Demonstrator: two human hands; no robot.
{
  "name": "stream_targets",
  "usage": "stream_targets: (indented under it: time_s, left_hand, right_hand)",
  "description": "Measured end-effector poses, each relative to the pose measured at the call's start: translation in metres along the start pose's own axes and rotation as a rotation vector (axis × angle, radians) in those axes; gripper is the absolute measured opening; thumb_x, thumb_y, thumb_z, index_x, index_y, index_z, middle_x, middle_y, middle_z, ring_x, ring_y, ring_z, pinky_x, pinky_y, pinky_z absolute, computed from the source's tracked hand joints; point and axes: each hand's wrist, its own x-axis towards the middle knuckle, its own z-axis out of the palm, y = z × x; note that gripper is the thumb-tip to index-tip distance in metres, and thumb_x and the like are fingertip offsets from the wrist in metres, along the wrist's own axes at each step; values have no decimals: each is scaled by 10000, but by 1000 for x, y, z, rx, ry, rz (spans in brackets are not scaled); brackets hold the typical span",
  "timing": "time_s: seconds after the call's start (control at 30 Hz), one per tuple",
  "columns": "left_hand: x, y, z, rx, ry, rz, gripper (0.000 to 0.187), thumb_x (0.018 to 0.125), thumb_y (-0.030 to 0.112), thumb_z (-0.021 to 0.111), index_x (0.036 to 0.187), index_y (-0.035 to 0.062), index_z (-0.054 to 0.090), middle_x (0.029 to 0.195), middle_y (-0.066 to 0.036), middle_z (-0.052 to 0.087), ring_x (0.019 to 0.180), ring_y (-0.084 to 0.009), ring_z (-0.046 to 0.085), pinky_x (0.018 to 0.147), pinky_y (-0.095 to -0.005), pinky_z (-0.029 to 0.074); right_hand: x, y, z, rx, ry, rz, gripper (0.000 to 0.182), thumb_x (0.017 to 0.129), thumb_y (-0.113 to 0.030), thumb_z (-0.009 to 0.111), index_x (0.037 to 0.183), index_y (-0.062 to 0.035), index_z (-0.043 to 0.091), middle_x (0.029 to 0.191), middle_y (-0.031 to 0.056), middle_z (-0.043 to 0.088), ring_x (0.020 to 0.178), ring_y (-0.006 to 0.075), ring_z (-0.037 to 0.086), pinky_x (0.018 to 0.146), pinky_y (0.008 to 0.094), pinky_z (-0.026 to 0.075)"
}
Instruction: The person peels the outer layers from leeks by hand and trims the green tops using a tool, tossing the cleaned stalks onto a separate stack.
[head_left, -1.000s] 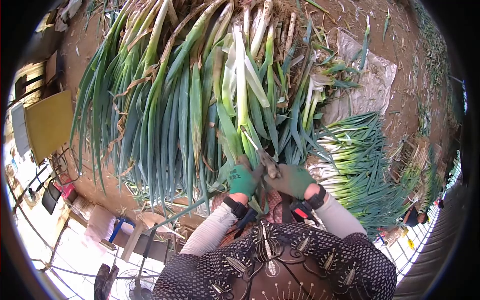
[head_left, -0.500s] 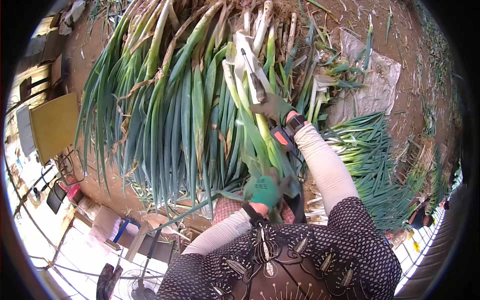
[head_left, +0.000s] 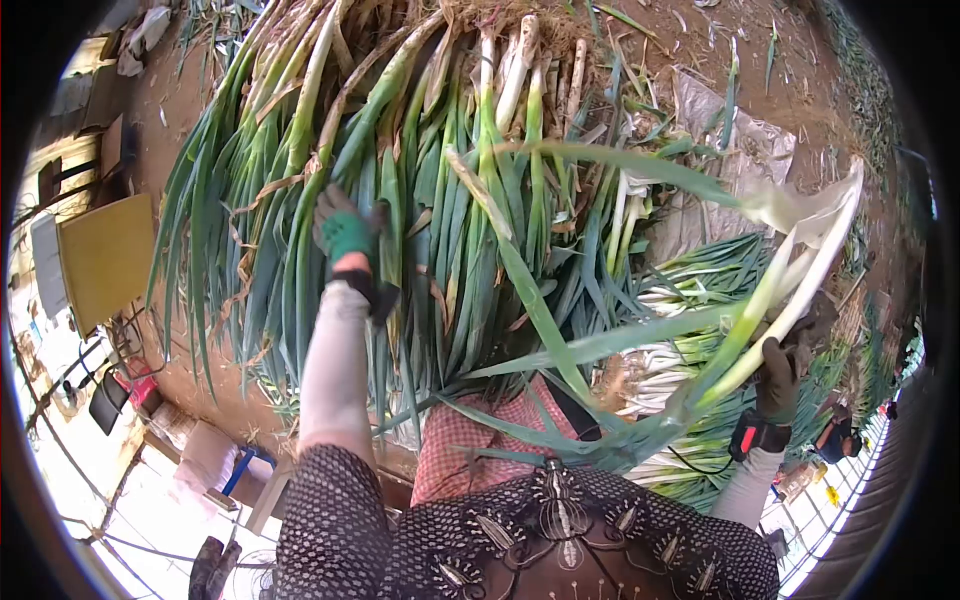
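Leek (head_left: 808, 282), slender white shank, ribbon-like leaves (head_left: 640, 334)

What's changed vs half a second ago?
The left hand let go of the loose leek and moved forward-left to the large leek pile. The right hand and that leek swung right, by the smaller leeks; its grip is unclear. Both piles stayed put.

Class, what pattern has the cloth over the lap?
The cloth is pink and white check, clearest in the head view.

one left grip (head_left: 343, 228), one right grip (head_left: 776, 385), uncountable leeks (head_left: 460, 230), one yellow panel (head_left: 108, 260)
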Motion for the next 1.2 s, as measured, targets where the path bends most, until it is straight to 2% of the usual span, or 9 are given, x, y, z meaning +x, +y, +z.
stream_targets:
  time_s: [0.13, 0.23, 0.37, 0.53, 0.6, 0.67, 0.87, 1.07, 1.2]
  left_hand:
    - [19, 30, -39, 123, -209, -124, 1039, 722, 686, 681, 1502, 110, 307, 1417, -239, 428, 1224, -373, 516, 1025, -446, 428]
    - [51, 9, -26, 46, -278, -121, 974, 751, 711, 632, 1503, 169, 331, 1391, -244, 467, 1241, -385, 527, 968, -468, 475]
    - [80, -5, -17, 111, -344, -9, 573, 795, 554, 639, 1205, 154, 660, 1313, -154, 570, 1180, -374, 563, 936, -475, 491]
    - [24, 31, -17, 1, -194, 61, 330, 813, 381, 637, 1048, 172, 736, 1246, -141, 598, 1146, -357, 561, 940, -463, 474]
    - [1, 50, -48, -370, -511, 142, 341, 807, 385, 670, 1007, 119, 741, 1197, -175, 624, 1060, -362, 613, 888, -466, 498]
    - [-48, 55, -33, -256, -160, 682, 327, 805, 380, 723, 998, 116, 736, 1179, -198, 624, 1047, -389, 609, 889, -473, 494]
    - [2, 31, -14, -102, 187, 200, 609, 864, 389, 631, 1357, 63, 485, 1353, -227, 467, 1248, -401, 463, 1044, -466, 391]
    - [67, 31, -36, 50, -319, -10, 630, 758, 241, 696, 1341, 103, 500, 1320, -201, 504, 1222, -393, 509, 1018, -463, 432]
    - [86, 25, -48, 33, -375, 93, 596, 800, 270, 653, 1352, 111, 497, 1361, -225, 487, 1253, -392, 495, 1070, -461, 398]
  right_hand:
    - [48, 28, 26, -229, -184, -59, 360, 894, -175, 657, 1197, 7, 589, 989, 47, 646, 821, 128, 607, 694, 284, 506]
    - [98, 95, 71, -707, -301, -103, 531, 839, -269, 742, 1256, 2, 553, 958, 110, 690, 840, 198, 652, 763, 340, 530]
    - [71, 143, 136, -904, -496, -41, 392, 785, -386, 766, 872, -53, 579, 713, 63, 586, 659, 223, 576, 641, 360, 474]
    - [5, 149, 156, -793, -666, 128, 593, 766, -532, 717, 1085, -43, 615, 941, 209, 674, 909, 382, 659, 810, 421, 511]
    - [-6, 146, 155, -786, -715, 213, 597, 771, -526, 717, 1107, -43, 616, 960, 214, 674, 927, 383, 658, 822, 418, 509]
    - [-12, 147, 155, -784, -720, 221, 592, 775, -518, 720, 1116, -44, 617, 961, 213, 676, 932, 382, 660, 825, 418, 509]
    - [-18, 151, 147, -835, -731, 182, 558, 780, -506, 725, 1088, -54, 613, 932, 206, 680, 927, 401, 658, 797, 431, 512]
    - [-28, 162, 157, -835, -771, 141, 631, 766, -540, 707, 1116, -29, 588, 918, 232, 670, 911, 425, 648, 798, 452, 505]
    - [-31, 143, 174, -833, -841, 126, 713, 780, -538, 683, 1265, -39, 529, 935, 221, 676, 915, 414, 652, 805, 443, 505]
